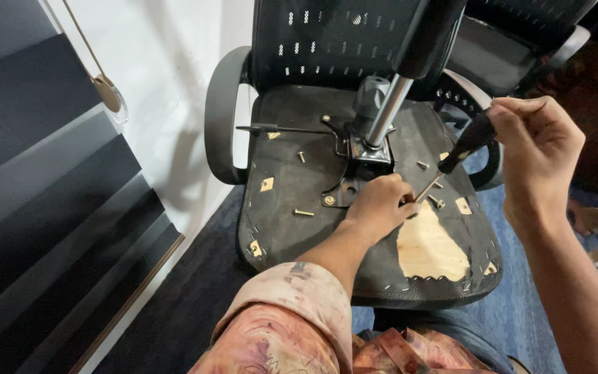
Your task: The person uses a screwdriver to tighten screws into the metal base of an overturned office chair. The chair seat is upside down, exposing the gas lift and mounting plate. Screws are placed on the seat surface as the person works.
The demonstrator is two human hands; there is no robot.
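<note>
— Near the frame's middle, our left hand (381,206) pinches the screwdriver (459,154) tip onto a screw, we think.
— Yes; our right hand (536,145) clenches its handle, shaft slanting down-left toward the seat underside (299,235).

Left hand (380,206): bare, forearm bare below a rolled sleeve (292,312) of pink-and-cream patterned cloth with dark smudges (print or stain, cannot tell). Right hand (538,149): bare, forearm uncovered, no sleeve in view. More of the same patterned fabric at bottom edge.
</note>
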